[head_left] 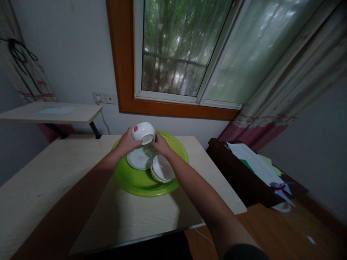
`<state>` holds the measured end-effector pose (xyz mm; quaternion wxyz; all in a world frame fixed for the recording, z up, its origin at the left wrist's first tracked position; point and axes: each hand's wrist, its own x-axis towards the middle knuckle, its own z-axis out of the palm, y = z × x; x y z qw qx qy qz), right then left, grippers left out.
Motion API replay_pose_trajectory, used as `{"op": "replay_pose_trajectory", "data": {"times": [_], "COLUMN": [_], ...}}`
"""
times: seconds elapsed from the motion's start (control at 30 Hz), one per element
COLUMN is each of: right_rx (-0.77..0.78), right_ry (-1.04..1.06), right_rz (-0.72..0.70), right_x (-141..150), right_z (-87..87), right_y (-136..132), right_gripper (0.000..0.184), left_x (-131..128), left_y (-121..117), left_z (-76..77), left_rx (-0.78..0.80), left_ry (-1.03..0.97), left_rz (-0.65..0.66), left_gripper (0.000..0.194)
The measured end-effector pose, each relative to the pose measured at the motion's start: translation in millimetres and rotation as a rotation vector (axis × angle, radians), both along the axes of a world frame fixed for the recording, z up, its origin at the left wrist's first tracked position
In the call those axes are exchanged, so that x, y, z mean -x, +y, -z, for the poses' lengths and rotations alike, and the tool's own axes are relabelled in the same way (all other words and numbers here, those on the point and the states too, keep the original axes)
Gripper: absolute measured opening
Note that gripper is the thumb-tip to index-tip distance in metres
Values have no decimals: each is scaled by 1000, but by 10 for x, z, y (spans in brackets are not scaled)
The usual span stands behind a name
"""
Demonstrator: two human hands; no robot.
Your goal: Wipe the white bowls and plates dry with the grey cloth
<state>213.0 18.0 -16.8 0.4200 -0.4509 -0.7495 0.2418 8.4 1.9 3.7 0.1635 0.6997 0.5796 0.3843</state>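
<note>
A white bowl (143, 133) with a pink flower is held tilted above a green basin, its foot facing toward me. My left hand (128, 142) is closed on the bowl's left side, thumb underneath. At its right side my right hand (162, 144) grips too, with most of its fingers hidden behind the bowl. A small dark patch shows between the right hand and the bowl; I cannot make out what it is. Below, in the green basin (146, 191), lie a white plate (138, 160) and stacked white bowls (162, 169), the bowls partly behind my right forearm.
The basin stands on a pale wooden table (89, 173). A raised shelf (81, 112) with a sheet of paper is at the left. Beyond the table are a wall and window (173, 65). To the right, a dark cabinet (227, 173) carries papers (255, 162).
</note>
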Motion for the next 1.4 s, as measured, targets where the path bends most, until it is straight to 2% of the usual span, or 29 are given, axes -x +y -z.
{"op": "replay_pose_trajectory", "data": {"times": [0.2,0.33,0.47,0.67,0.87,1.0,1.2,1.4], "right_rx": [-268,-423,-511,-491,-415,-435,-509,-385], "right_ry": [-88,-245,-387,-485,-448,-421,-449,-328], "right_rz": [-20,-74,-102,-45,88,55,-47,47], "right_x": [-18,31,101,128,81,61,112,87], "right_z": [-44,-119,-207,-274,-212,-160,-211,-175], "right_y": [1,-123,-257,-324,-235,-187,-269,-191], "right_gripper": [75,74,69,70,65,62,65,65], "left_x": [2,2,16,22,27,22,2,-8], "left_y": [16,49,84,97,107,92,63,42], "left_z": [22,57,80,53,78,89,63,44], "left_rx": [-22,-15,15,50,15,23,51,34], "left_ry": [24,17,17,45,82,106,94,99], "left_rz": [-9,-64,-104,-139,-119,-110,-91,-77], "left_gripper": [61,59,61,62,60,58,60,57]}}
